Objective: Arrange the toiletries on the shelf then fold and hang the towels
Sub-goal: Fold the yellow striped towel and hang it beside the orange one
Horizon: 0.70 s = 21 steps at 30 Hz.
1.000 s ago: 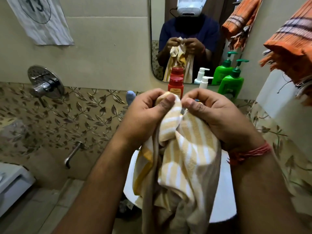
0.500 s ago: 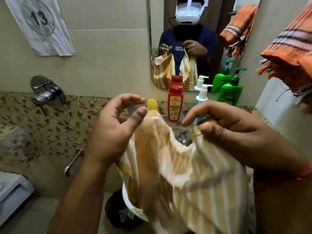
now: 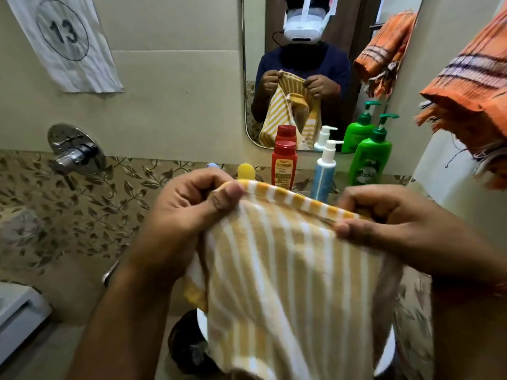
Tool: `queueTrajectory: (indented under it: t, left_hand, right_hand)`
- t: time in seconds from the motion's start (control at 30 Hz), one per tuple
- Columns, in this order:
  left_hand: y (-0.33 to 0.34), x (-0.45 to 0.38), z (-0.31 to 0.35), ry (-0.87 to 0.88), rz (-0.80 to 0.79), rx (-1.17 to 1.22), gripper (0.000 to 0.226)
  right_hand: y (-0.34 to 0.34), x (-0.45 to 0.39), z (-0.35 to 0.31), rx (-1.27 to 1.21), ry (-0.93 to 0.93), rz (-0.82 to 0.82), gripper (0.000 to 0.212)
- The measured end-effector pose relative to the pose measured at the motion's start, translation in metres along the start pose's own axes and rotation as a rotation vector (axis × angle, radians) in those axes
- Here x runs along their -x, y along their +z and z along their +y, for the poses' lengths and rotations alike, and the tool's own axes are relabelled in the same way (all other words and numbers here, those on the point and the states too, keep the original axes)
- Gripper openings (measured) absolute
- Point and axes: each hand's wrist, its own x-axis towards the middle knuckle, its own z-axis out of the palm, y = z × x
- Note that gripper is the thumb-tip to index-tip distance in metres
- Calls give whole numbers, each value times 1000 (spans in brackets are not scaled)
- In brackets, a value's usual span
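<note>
Fingers (image 3: 192,193) of the left hand (image 3: 178,215) are curled, with the thumb pressed down on the top hem of the yellow striped towel (image 3: 288,270), pinching its left corner. The right hand (image 3: 397,223) pinches the same hem at the opposite corner, thumb on top and fingers folded behind the cloth. Both hands therefore grasp the towel; neither is free.

The held hem runs between the two grips from about 10 o'clock to about 4 o'clock, slightly lower on the right side. The cloth hangs from it toward 6 o'clock, stripes running downward, with a loose fold visible at the lower left. Both hands are equally engaged; the left sits a little higher in the view.

Both forearms rise from the bottom of the view toward 12 o'clock, wrists bent inward toward each other.

Judgement: the fold depends on bringing the two held corners together along the line of the hem, so the long axis between the grips is the governing relation.

At 12 o'clock, beyond the hem, a red bottle (image 3: 284,167), a blue pump bottle (image 3: 326,171) and a green pump bottle (image 3: 370,160) stand on the shelf below the mirror (image 3: 301,64). An orange towel (image 3: 472,86) hangs at 2 o'clock.
</note>
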Motion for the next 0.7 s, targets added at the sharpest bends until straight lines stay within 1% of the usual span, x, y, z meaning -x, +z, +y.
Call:
queueTrajectory:
  t: [0.03,0.07,0.1,0.13,0.17,0.2,0.23,0.27,0.3,0.33,0.37,0.43,0.5,0.57,0.6,0.63,0.67,0.7]
  left_hand:
    - [-3,-1,-1,-8,60,17,15]
    - [-4,-2,-3,-19,101,-27,14]
    - [-4,-4,-7,-41,94,-139,12]
    - [-1,-6,-11,-82,26,-248,5]
    - [4,-9,-13,-135,-78,-350,17]
    - [10,-11,-17,-176,-190,-398,32]
    - [17,-13,-20,-195,-280,-405,44]
    - [25,-15,-23,-204,-346,-392,48]
    - [30,-16,-26,-202,-397,-374,43]
    - [34,-16,-28,-196,-415,-372,34]
    - [34,-16,-31,-196,-392,-366,27]
    - [27,-16,-36,-177,-258,-341,28]
    - [16,-16,-40,-143,-58,-315,29]
    - [2,-17,-42,-125,189,-211,24]
    - [-3,-18,-41,-124,283,-178,22]
    - [-6,-19,-41,-127,329,-183,18]
    - [-7,-19,-40,-141,309,-223,13]
    - [-5,-18,-39,-158,227,-269,10]
  right_hand:
    - [-3,6,3,-109,19,9,16]
    - [-4,10,8,-204,34,20,15]
    - [-4,11,10,-250,39,20,16]
    - [-1,8,12,-232,36,10,17]
    - [4,3,11,-176,37,-10,20]
    - [9,-5,11,-96,35,-28,22]
    - [15,-13,9,-19,32,-35,24]
    - [20,-21,9,39,20,-26,23]
    - [25,-27,9,72,11,-4,23]
    - [27,-31,11,105,7,24,23]
    - [29,-33,15,135,8,50,25]
    - [25,-30,26,145,24,102,28]
    - [16,-18,38,74,79,126,30]
    - [7,-3,47,5,144,124,29]
    - [4,3,50,-18,170,125,29]
    - [2,7,51,-37,186,126,29]
    - [1,9,50,-54,187,123,29]
    - [3,7,48,-65,176,114,30]
